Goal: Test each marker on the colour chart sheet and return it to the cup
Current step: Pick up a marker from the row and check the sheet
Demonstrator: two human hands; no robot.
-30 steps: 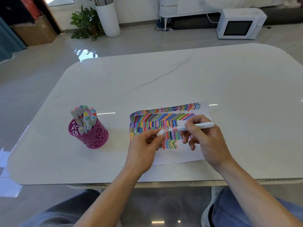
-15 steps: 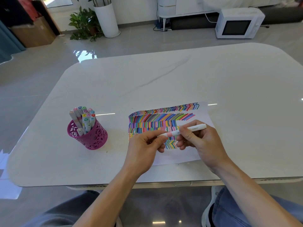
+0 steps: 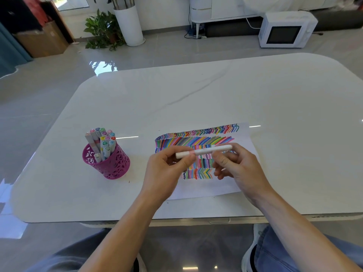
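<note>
A white marker [image 3: 204,151] with a pink band lies level above the colour chart sheet [image 3: 222,185], its cap on. My left hand [image 3: 167,169] pinches the capped left end between thumb and fingers. My right hand [image 3: 237,165] sits under the marker's right half, its fingers curled loosely by the barrel; whether they still grip it is unclear. The sheet carries rows of many-coloured strokes. To the left stands a magenta cut-out cup [image 3: 107,161] holding several markers, caps up.
The white table [image 3: 216,91] has a rounded edge close to my legs. On the floor beyond it stand a white microwave [image 3: 286,30], a potted plant [image 3: 104,30] and a tall white vase [image 3: 130,24].
The cap held by my left hand went onto the marker's tip. Both hands then lifted the closed marker slightly and levelled it over the sheet.
</note>
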